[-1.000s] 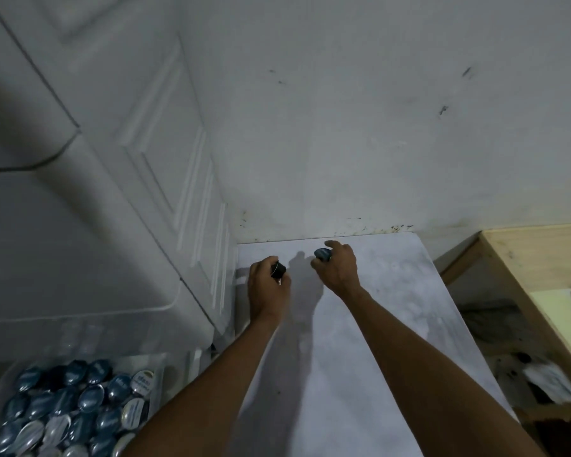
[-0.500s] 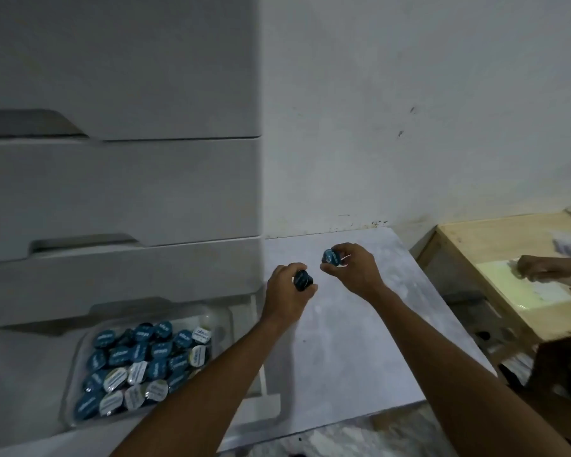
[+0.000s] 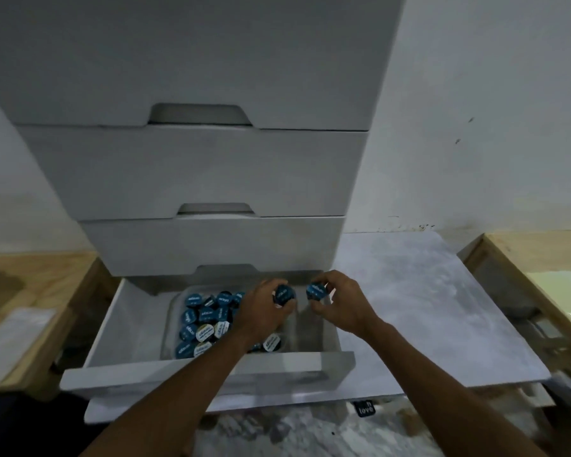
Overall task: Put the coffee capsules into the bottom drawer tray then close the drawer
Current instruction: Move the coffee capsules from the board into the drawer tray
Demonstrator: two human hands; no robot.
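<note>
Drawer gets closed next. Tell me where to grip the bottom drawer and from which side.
Grip the bottom drawer by the top edge of its front panel, near the middle, from above and in front: pulled out, that edge lies straight and nearest you.

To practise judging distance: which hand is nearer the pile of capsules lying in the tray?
Left. The left hand, holding a capsule, is over the pile's right edge; the right hand, holding another capsule, sits further right, clear of the pile.
</note>
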